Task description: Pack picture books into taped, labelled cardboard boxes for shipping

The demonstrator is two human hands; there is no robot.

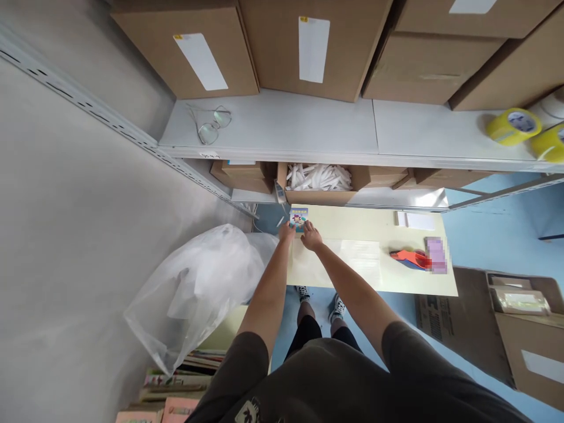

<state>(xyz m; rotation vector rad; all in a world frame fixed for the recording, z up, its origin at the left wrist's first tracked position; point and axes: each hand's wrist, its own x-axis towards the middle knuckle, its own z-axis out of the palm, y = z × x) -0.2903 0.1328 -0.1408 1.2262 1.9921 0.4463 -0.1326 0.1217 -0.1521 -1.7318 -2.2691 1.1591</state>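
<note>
A small booklet [299, 212] with a cartoon figure on its colourful cover is at the left end of the pale yellow table [335, 226]. My left hand [286, 231] has its fingers closed on the lower left edge of it. At the lower right corner, my right hand [311, 236] grips the same booklet, fingers bent over the cover. Whether it rests on the tabletop or is slightly raised, I cannot tell. A flat translucent sheet [359, 261] lies on the table to the right of my right hand.
An orange-and-blue tape dispenser-like tool [412, 258] and white cards [415, 220] lie on the table's right. A carton of white strips [319, 177] sits behind. Above, a shelf [282, 123] bears boxes, glasses [214, 124] and yellow tape [513, 126]. A plastic bag [207, 282] bulges at left.
</note>
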